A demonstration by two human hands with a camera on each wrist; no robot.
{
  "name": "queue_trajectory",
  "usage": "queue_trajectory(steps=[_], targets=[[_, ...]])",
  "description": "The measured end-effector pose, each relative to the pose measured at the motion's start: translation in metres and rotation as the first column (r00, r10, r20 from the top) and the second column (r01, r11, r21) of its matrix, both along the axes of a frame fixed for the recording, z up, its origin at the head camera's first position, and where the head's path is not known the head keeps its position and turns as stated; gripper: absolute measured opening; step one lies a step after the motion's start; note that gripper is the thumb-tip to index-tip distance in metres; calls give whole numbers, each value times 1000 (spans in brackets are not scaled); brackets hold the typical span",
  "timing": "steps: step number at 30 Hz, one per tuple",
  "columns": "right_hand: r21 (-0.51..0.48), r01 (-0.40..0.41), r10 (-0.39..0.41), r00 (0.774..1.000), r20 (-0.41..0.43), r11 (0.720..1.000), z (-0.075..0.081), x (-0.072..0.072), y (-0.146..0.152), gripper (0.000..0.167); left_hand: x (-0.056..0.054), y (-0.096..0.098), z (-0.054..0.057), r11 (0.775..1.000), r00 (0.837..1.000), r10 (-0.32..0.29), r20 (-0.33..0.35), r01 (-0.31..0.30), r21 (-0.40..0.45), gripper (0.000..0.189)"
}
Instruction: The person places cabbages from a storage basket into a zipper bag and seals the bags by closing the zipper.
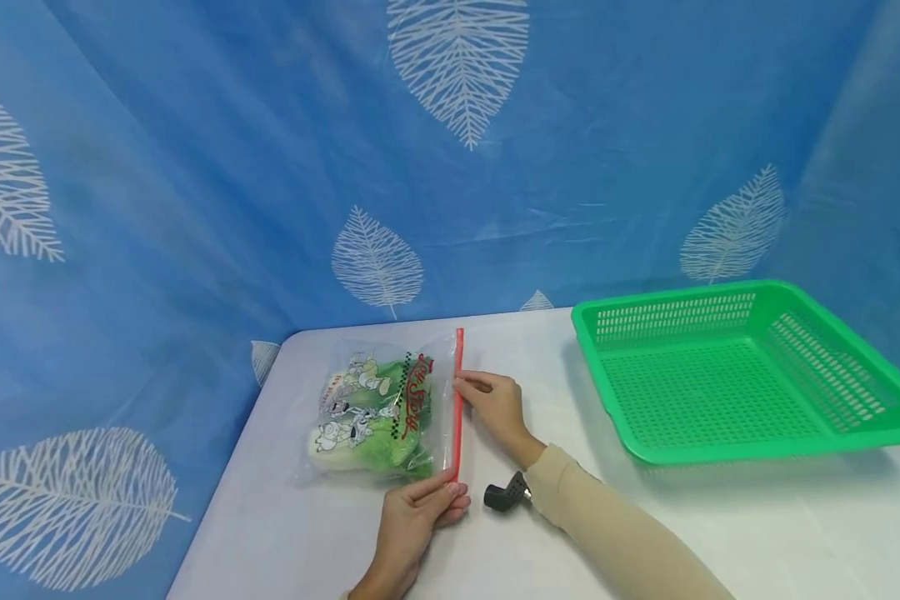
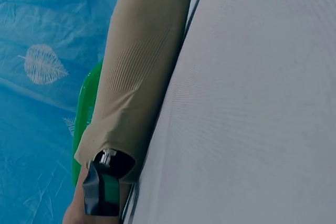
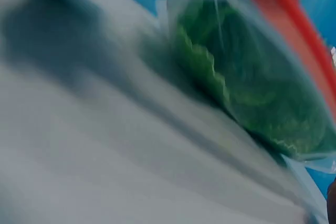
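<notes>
A clear zip bag [image 1: 438, 400] with cartoon figures and red "Toy Story" lettering lies on the table. Inside are leafy green vegetables [image 1: 390, 442] with pale ends, also visible as frilly leaves [image 3: 252, 87] in the right wrist view. Along the bag's right edge runs a red zip strip [image 1: 459, 350]. My left hand [image 1: 412, 521] pinches the strip's near end. Farther up, the thumb and fingers of my right hand [image 1: 498, 408] pinch the same strip. Whether the zip is sealed cannot be told.
To the right stands a green plastic basket [image 1: 615, 429] with slotted walls. A black wrist-worn device [image 1: 506, 493] sits by the right sleeve. The white table [image 1: 270, 533] meets blue leaf-patterned cloth [image 1: 570, 167] at the back and left.
</notes>
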State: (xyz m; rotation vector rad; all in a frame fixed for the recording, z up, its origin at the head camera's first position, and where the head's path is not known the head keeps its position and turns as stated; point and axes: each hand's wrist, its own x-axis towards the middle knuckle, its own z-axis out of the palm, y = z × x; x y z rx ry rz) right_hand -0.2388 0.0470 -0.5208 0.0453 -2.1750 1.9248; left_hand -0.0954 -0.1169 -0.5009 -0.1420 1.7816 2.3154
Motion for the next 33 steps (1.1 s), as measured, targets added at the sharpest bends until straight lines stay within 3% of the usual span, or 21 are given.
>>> queue_trajectory(steps=[4,11,19,24,27,28,30,31,32,33], targets=[[-8,-33,33,999,2,999,-3,-14,-5,21,2,-4,-2,1000,1000,17,9,-17,-13,38],[-25,79,-80,996,-29,997,-7,-34,-1,21,0,-4,-4,1000,1000,-27,1,27,-2,39],[-44,202,-202,979,19,978,-7,-59,12,18,-4,1,-8,998,997,-57,-52,56,-6,37],[-32,203,-202,979,21,979,-7,-56,23,22,-7,6,-10,997,996,-82,-47,81,-17,37],[-34,195,-195,981,19,980,-6,-43,30,31,-8,6,-12,984,986,-161,-46,156,-86,38],[-44,191,-191,981,21,981,-3,-37,31,34,-9,5,-11,971,977,-207,-58,197,-135,37],[-71,175,-174,985,18,982,3,-22,31,37,-11,1,-5,922,945,-307,-113,266,-281,36],[-74,157,-157,988,11,985,8,-14,31,38,-13,-1,0,886,917,-357,-180,271,-375,34],[-75,134,-134,991,3,988,15,-5,29,37,-16,-2,7,845,874,-405,-268,246,-475,30],[-73,109,-110,994,-10,991,23,4,28,36,-20,-3,15,802,820,-446,-359,189,-566,27]])
